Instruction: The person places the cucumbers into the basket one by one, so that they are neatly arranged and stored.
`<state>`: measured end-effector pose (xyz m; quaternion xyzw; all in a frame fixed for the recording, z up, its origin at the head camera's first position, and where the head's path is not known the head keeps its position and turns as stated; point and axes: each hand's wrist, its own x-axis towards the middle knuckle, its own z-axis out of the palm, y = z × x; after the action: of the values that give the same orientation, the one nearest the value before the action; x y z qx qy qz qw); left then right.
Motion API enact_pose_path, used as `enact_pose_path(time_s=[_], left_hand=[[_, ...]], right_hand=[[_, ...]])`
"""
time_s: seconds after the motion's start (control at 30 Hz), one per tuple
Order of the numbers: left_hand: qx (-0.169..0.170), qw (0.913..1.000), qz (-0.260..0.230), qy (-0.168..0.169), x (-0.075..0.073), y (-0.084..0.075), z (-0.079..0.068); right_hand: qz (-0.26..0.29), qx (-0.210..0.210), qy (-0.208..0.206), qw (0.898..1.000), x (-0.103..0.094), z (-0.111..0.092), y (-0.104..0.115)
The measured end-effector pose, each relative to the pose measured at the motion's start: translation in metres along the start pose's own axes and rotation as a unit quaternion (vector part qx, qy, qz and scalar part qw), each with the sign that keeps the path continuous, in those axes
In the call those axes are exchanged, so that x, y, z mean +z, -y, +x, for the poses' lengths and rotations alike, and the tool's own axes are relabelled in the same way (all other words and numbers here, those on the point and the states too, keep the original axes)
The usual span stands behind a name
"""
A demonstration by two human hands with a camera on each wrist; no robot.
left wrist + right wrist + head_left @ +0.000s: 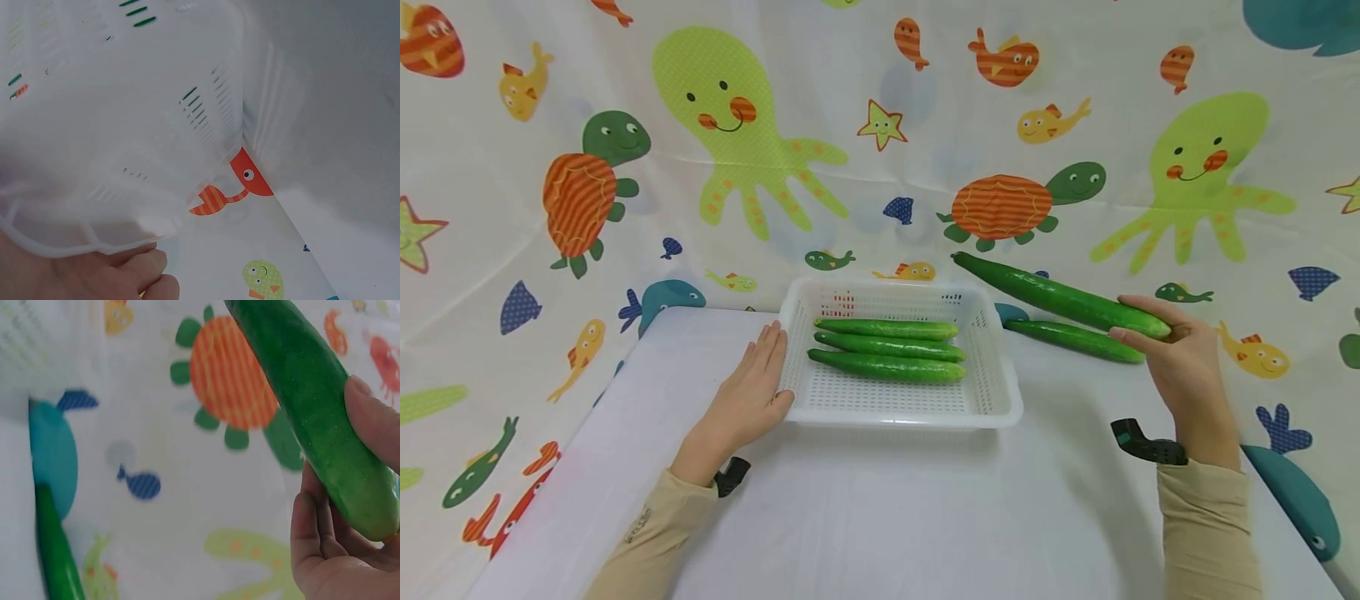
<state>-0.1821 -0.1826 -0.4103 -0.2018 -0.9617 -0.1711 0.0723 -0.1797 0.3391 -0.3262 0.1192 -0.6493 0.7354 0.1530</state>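
Note:
My right hand (1183, 354) grips a cucumber (1060, 297) near its thick end, thumb on one side and fingers on the other; the thin end points up and left. In the right wrist view the same cucumber (319, 412) slants across the hand. Below it, another cucumber (1075, 340) lies on the table, right of the white plastic basket (902, 417). Inside the basket three cucumbers (887, 367) lie side by side. My left hand (748, 387) rests with extended fingers against the basket's left side; in the left wrist view its fingers (147, 272) show by the rim.
A white cloth covers the table (880, 517). Behind it hangs a curtain (850, 183) printed with sea animals, close to the basket's far rim. A black strap (1150, 446) sits on the right wrist.

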Motion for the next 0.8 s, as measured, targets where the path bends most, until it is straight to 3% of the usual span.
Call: enact_pose_path(time_s=[0.13, 0.43, 0.6, 0.8], left_hand=[[0.001, 1.0000, -0.001, -0.003, 0.000, 0.000, 0.000], [-0.003, 1.0000, -0.005, 0.004, 0.001, 0.002, -0.003], [0.001, 1.0000, -0.005, 0.002, 0.001, 0.002, -0.003], [0.003, 1.0000, -0.007, -0.004, 0.001, 0.002, -0.002]], right_hand=[[-0.009, -0.023, 0.023, 0.999, 0.031, 0.004, -0.001], [-0.084, 0.002, 0.098, 0.992, 0.097, 0.003, -0.023], [-0.138, 0.029, 0.129, 0.982, 0.123, -0.005, -0.049], [-0.204, 0.074, 0.152, 0.964, 0.141, -0.012, -0.075]])
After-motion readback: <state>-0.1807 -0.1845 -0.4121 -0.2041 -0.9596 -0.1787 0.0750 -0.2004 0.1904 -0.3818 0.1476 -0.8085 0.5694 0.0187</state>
